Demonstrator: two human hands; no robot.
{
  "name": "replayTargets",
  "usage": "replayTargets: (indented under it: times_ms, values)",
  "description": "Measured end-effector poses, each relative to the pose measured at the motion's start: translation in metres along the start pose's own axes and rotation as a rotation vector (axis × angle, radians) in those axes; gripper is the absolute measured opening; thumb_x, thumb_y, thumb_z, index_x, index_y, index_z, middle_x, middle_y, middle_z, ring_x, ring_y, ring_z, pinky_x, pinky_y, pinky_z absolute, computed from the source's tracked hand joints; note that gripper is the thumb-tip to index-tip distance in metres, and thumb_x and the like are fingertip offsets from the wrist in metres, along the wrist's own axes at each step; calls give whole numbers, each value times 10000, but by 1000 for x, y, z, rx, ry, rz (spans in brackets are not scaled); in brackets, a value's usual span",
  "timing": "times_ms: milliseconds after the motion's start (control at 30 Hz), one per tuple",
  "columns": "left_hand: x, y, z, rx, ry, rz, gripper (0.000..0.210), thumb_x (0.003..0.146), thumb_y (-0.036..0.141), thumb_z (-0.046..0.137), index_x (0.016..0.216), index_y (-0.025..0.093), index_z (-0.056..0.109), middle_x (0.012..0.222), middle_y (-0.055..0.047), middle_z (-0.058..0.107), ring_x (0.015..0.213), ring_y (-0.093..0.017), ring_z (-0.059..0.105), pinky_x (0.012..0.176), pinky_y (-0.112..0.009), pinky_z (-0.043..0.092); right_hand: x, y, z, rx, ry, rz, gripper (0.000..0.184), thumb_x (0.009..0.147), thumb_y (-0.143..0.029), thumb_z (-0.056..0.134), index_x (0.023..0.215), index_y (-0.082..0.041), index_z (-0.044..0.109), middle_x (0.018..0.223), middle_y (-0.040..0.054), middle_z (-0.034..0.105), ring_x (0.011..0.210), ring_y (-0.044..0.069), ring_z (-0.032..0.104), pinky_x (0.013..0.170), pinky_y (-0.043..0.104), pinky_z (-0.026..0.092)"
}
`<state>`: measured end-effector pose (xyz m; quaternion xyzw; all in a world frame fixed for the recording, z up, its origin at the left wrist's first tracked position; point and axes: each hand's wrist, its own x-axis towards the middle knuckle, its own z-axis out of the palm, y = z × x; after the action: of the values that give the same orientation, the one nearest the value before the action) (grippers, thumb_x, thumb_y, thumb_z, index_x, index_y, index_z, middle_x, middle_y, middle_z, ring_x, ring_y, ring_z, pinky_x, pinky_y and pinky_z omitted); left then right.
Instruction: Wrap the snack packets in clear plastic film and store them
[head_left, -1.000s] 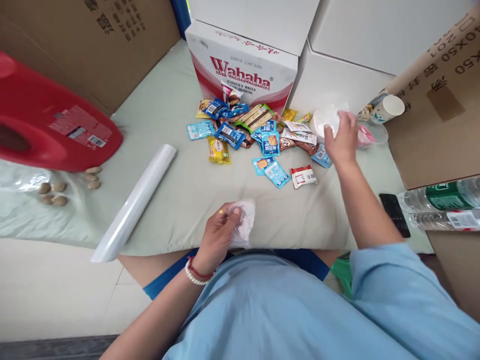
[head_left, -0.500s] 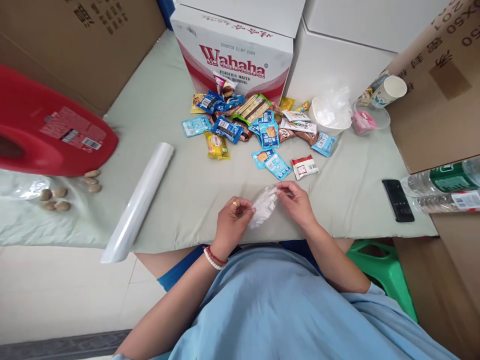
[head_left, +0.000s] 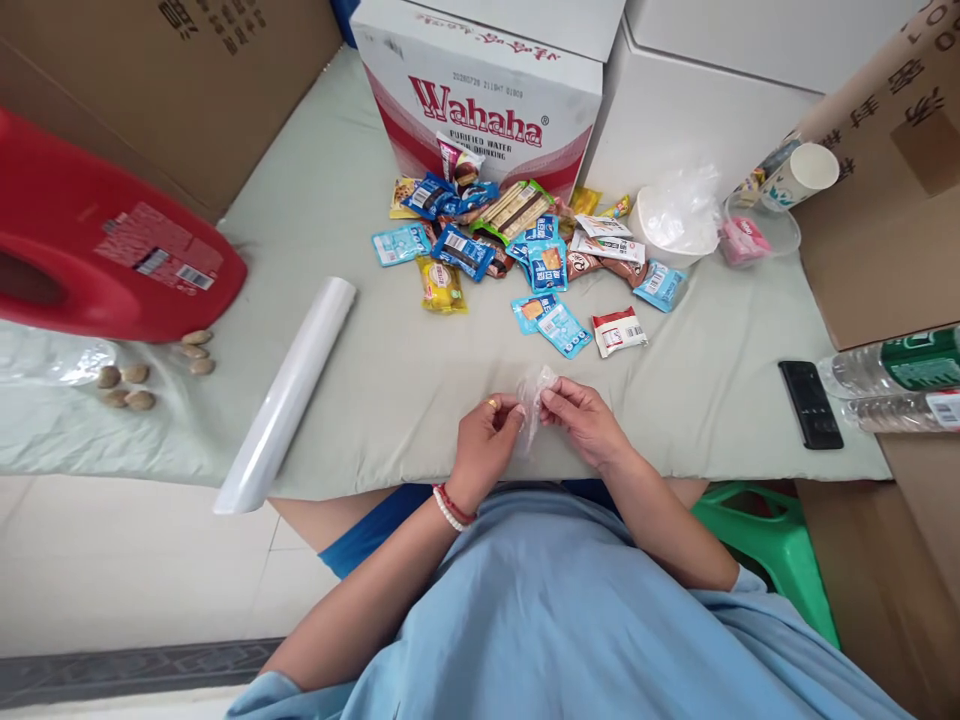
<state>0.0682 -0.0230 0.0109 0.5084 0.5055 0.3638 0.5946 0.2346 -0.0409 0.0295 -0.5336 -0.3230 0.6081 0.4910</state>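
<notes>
A crumpled clear plastic bag (head_left: 531,412) is held between my two hands, just above the table's front edge. My left hand (head_left: 489,437), with a ring and bracelets, pinches its left side. The fingertips of my right hand (head_left: 581,420) are closed on its upper right part. Just beyond the hands lie a few light-blue snack packets (head_left: 562,330) and a red and white snack packet (head_left: 619,331). Farther back is a pile of wrapped snacks (head_left: 514,212), in blue, yellow, green and brown wrappers.
On the left are a clear plastic roll (head_left: 289,395), a red jug (head_left: 112,240) and several brown nuts (head_left: 135,373). A Wahaha carton (head_left: 480,90) stands behind the snacks. To the right are a white bowl (head_left: 679,245) with a plastic bag, a paper cup (head_left: 801,178), a phone (head_left: 810,405) and bottles (head_left: 892,365).
My hands have come closer together, and the plastic bag between them is now bunched narrower and more upright. The whole view has shifted slightly.
</notes>
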Motion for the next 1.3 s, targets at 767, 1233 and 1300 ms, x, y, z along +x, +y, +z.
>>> replayTargets:
  times_ms: [767,1233,1300]
  values:
    - [10,3,-15,-212,179,-6,488,904,683,655,764,221,582,645,37,504,587,-125,404,567,-272,342,5,7,-12,-404,32,-117,228,813,-432,752,904,-225,723,754,-17,651,677,139,555,644,279,454]
    - [14,8,-15,-292,231,-58,514,923,691,580,712,224,616,637,4,511,585,-150,417,553,-299,344,-28,-23,-25,-590,49,-278,468,811,-447,840,1240,-311,713,1162,36,692,606,109,457,596,295,439]
    - [14,7,-13,-286,215,-57,586,926,763,523,767,214,650,649,-1,548,589,-150,452,552,-294,362,-26,-18,1,-630,-125,-290,453,818,-425,834,1244,-319,722,1105,28,723,596,116,486,617,304,458]
